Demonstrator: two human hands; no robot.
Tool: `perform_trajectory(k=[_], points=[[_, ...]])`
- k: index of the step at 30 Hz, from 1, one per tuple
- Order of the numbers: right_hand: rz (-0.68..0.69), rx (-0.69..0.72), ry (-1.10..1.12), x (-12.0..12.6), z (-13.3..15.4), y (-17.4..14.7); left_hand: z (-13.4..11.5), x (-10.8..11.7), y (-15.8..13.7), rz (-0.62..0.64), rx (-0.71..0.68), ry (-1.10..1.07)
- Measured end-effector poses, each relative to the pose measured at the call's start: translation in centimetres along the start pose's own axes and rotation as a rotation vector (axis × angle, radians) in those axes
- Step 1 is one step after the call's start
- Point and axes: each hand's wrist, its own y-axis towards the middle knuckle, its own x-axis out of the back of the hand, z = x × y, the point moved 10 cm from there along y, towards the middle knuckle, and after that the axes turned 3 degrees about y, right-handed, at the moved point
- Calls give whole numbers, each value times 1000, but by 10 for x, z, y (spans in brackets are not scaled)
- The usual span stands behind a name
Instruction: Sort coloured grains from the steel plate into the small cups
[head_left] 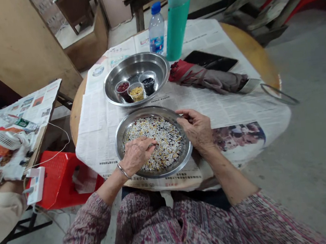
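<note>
A round metal tray (120, 151) in front of me holds a mix of white, yellow, black and dark red grains (162, 148). My left hand (138, 152), a bracelet on its wrist, is over the grains with thumb and fingertips together; whatever is between them is too small to name. At the tray's right rim, my right hand (196, 129) has its fingers curled and the thumb close to them, and its contents are hidden. Beyond the tray, a metal basin (132, 64) holds a cup of red beans (123, 88), a cup of yellow grains (136, 92) and a cup of black beans (148, 83).
Newspaper (92, 130) covers the round table. Behind the basin stand a water bottle (156, 29) and a green flask (179, 21). A folded umbrella (209, 77) and a dark flat object (213, 59) lie right. A red stool (59, 182) and power strip (36, 185) are left, near another person's leg.
</note>
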Motion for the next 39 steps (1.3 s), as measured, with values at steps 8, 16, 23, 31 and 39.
perform_trajectory(k=[8,16,23,31,39], points=[[-2,-10,15,0,2,0,7,13,-1,-61,84,-33],[6,-10,-1,0,2,0,6,30,2,-155,79,-113],[10,-16,-1,-1,4,-1,56,84,35,-418,155,-98],[18,-41,9,-2,2,-2,128,134,125,-545,315,-81],[11,-22,13,-1,6,-2,88,115,75,-581,181,-102]])
